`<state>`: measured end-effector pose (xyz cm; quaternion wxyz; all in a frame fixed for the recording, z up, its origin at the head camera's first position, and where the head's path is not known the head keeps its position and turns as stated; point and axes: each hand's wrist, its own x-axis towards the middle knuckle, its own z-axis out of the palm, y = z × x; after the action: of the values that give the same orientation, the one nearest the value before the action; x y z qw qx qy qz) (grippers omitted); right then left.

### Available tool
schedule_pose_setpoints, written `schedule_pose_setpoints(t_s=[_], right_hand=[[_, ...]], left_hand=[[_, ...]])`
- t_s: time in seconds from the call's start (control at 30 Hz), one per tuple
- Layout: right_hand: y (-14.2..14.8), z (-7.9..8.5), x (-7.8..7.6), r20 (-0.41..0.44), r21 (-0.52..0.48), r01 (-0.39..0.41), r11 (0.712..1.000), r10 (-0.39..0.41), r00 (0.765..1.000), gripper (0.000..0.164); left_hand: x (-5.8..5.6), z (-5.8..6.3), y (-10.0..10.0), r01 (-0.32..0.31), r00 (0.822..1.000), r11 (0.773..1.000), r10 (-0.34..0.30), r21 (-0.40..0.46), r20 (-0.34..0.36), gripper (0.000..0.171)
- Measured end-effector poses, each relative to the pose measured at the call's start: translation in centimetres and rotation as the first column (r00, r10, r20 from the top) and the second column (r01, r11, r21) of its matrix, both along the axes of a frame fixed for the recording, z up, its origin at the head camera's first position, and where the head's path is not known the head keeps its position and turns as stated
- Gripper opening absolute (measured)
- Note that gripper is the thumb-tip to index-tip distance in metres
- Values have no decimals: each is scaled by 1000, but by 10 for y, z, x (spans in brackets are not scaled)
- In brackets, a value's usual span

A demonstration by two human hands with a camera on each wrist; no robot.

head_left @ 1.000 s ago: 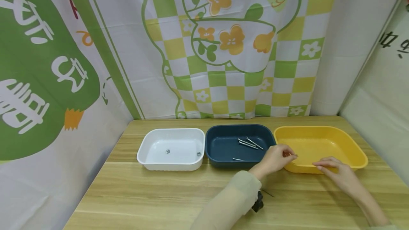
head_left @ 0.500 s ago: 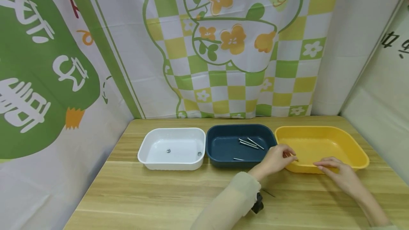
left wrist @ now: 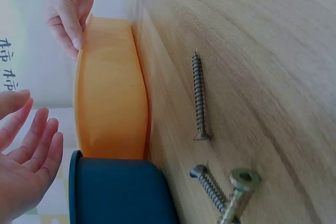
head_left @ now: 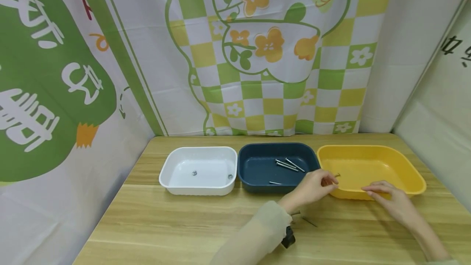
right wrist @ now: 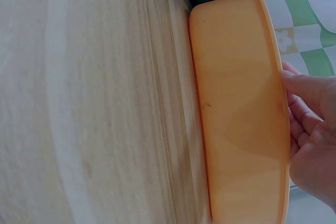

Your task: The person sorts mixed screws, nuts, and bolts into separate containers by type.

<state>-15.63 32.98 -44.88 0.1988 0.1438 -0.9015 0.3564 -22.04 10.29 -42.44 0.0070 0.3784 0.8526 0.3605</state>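
Over the near left corner of the yellow tray (head_left: 371,194), my left hand (head_left: 312,186) has its fingers loosely bent and apart. In the left wrist view that hand (left wrist: 29,156) holds nothing. A small brass-coloured screw (head_left: 337,175) shows in the yellow tray just beyond its fingertips. My right hand (head_left: 395,203) pinches the tray's near rim; in the right wrist view the thumb (right wrist: 302,85) lies outside and the fingers inside. On the table near my left wrist lie a dark screw (left wrist: 199,98), a second dark screw (left wrist: 210,184) and a brass-coloured one (left wrist: 239,192).
A dark blue tray (head_left: 257,189) holding several long silver screws (head_left: 288,165) stands left of the yellow one. Further left, a white tray (head_left: 198,191) contains two small nuts (head_left: 194,173). Printed curtains (head_left: 265,93) hang behind the wooden table (head_left: 176,224).
My left hand has let go of the small screw, which now shows in the yellow tray, and has drawn slightly left. More screws show on the table beside my wrist. The right hand stays put.
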Motion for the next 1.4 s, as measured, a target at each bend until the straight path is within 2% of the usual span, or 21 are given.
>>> schedule_pose_setpoints(t_s=[0.33, 0.53, 0.77, 1.13, 1.4], right_hand=[[0, 0, 0, -13, -10, -12, 1000, 12, 1000, 9], [-1, 1, 1, -18, -10, -13, 1000, 13, 1000, 10], [-1, 0, 1, -16, -14, -22, 1000, 22, 1000, 10], [0, -1, 0, -1, 0, -6, 1000, 6, 1000, 10], [0, 0, 0, -5, -13, -10, 1000, 9, 1000, 9]], left_hand=[[7, 3, -15, 60, 996, 995, -64, -74, -56, 11], [10, 3, -25, 77, 996, 992, -80, -99, -29, 12], [11, -2, -36, 109, 993, 987, -115, -117, -39, 11], [17, -2, -52, 164, 978, 970, -184, -181, -100, 8], [18, -4, -62, 194, 977, 957, -208, -216, -46, 10]])
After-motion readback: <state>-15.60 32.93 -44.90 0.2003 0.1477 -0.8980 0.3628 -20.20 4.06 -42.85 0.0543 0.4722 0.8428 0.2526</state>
